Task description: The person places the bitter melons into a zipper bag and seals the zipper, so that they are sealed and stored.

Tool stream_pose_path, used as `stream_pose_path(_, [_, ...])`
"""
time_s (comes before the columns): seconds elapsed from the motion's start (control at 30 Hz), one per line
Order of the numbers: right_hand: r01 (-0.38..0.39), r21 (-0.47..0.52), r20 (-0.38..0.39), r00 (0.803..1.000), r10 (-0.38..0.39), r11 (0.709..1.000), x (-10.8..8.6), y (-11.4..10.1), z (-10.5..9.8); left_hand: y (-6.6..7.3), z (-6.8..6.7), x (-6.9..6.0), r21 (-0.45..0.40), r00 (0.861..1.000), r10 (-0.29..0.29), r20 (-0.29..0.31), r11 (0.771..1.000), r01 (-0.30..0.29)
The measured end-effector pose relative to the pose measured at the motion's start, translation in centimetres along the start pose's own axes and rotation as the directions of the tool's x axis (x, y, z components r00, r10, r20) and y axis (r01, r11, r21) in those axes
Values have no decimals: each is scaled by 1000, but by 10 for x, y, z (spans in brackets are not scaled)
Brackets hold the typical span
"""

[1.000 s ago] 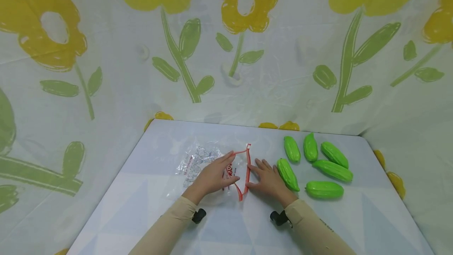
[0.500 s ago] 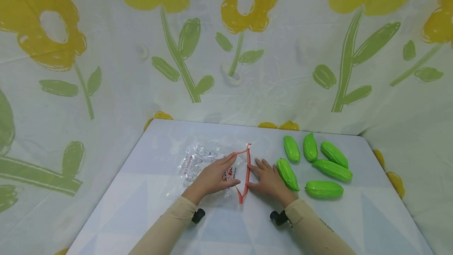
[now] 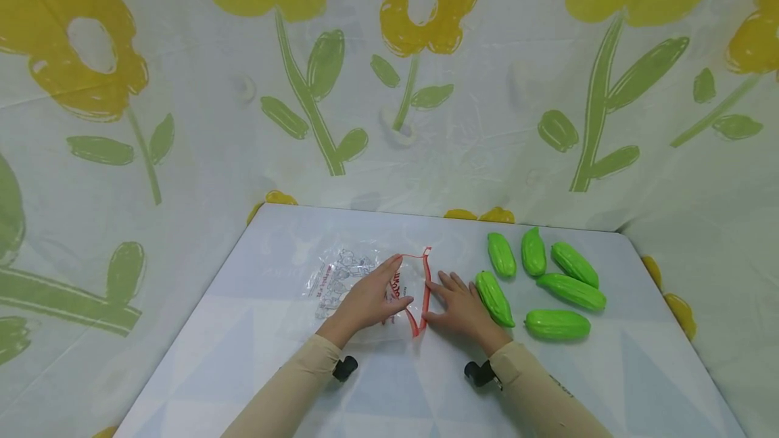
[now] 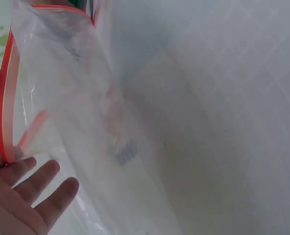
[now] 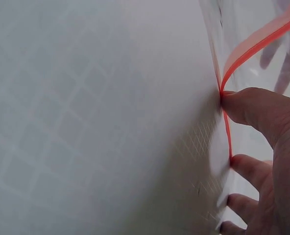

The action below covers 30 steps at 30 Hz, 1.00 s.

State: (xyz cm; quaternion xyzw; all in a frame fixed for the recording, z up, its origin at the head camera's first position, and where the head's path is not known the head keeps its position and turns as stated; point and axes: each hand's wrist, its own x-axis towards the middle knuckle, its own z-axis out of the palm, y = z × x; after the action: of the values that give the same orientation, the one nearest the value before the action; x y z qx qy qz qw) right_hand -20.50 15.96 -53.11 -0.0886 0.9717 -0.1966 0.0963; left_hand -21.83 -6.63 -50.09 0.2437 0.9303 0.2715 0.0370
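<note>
A clear zip bag (image 3: 348, 281) with printed drawings and red lettering lies on the table, its red-edged mouth towards the right. The mouth stands spread between both hands. My left hand (image 3: 364, 299) is over the bag, its fingers extended, with thumb and fingertips against the raised red edge (image 4: 6, 98). Opposite it, my right hand (image 3: 461, 306) presses the lower red strip (image 3: 427, 282) to the table with thumb and fingertips, seen close up at the thumb (image 5: 255, 107). A ribbed green gourd-shaped piece (image 3: 495, 299) lies beside the right hand, partly behind its fingers.
Several more green gourd-shaped pieces (image 3: 558, 325) lie loose to the right of the hands. The pale table (image 3: 213, 370) has blue triangles. Behind it hangs a flowered cloth (image 3: 462, 147). Dark wrist cameras (image 3: 481, 374) sit below the sleeves.
My left hand has turned slightly, its thumb now a little higher and its fingertips slightly further left. The bag's red mouth edge has shifted with it. My right hand stays in place.
</note>
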Motion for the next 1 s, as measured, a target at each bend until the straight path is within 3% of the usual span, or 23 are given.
stream_pose_path(0.33, [8, -8, -5, 1000, -8, 1000, -1, 0, -2, -7, -2, -1, 18, 997, 64, 47, 998, -65])
stream_pose_path(0.53, [15, -12, -9, 1000, -15, 1000, -1, 0, -2, -10, -1, -1, 25, 997, 52, 55, 998, -53])
stream_pose_path(0.87, [4, 0, -3, 1000, -4, 1000, -2, 0, -1, -7, -5, -1, -35, 999, 33, -23, 999, -34])
stream_pose_path(1.0, [4, -5, -10, 1000, -4, 1000, -2, 0, 0, -8, -5, -1, -48, 999, 28, -16, 998, -29])
